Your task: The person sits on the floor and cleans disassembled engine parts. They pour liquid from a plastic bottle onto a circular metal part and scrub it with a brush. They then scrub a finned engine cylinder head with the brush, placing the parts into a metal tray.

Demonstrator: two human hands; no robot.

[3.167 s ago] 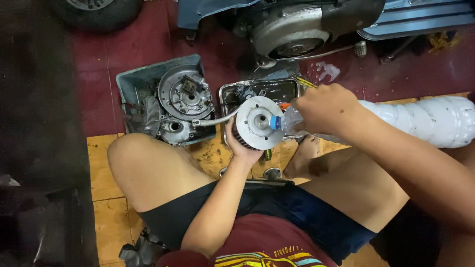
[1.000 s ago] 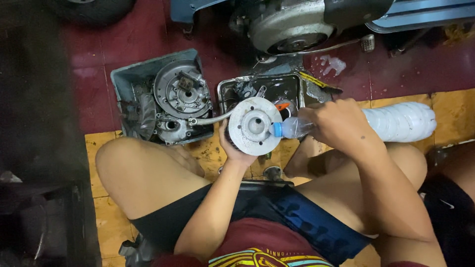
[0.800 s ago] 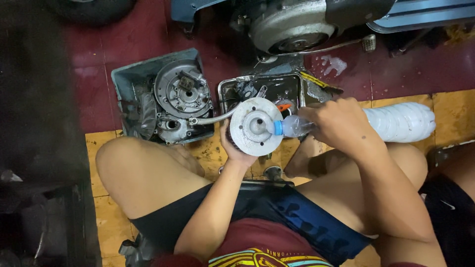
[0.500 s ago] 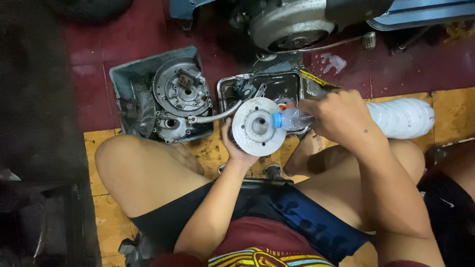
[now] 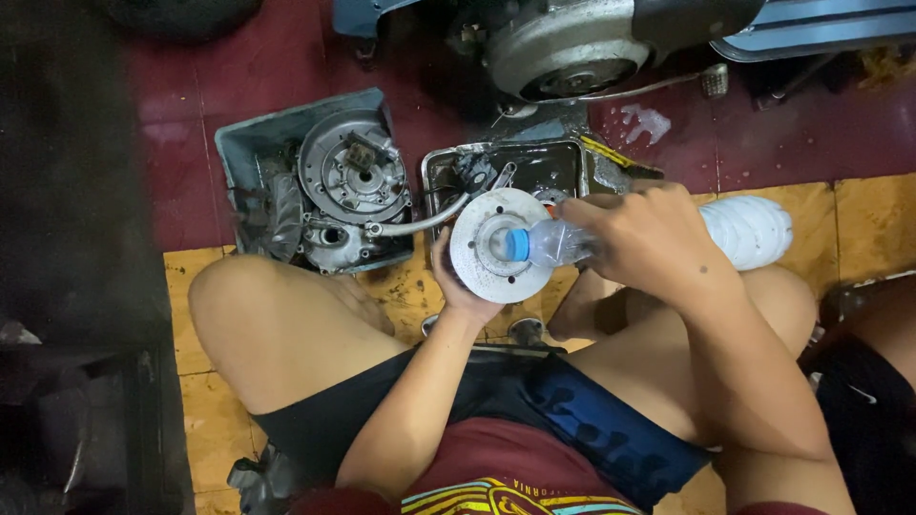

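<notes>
Head view: a round metal disc (image 5: 499, 245) is held from beneath by the left hand (image 5: 458, 286), above the lap. A plastic bottle (image 5: 658, 238) is gripped by the right hand (image 5: 658, 238), its blue cap (image 5: 516, 245) pressed to the disc's hub from 3 o'clock. Rinsing appears under way; a steady squeeze is judged necessary. An oily tray (image 5: 534, 162) sits at 12 o'clock, an engine part (image 5: 348, 181) at 10.

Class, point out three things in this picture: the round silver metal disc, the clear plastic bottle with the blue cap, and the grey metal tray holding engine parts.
Round silver metal disc (image 5: 477, 272): head view, lower-left face.
Clear plastic bottle with blue cap (image 5: 549, 242): head view, neck.
Grey metal tray (image 5: 227, 153): head view, left rim.
</notes>
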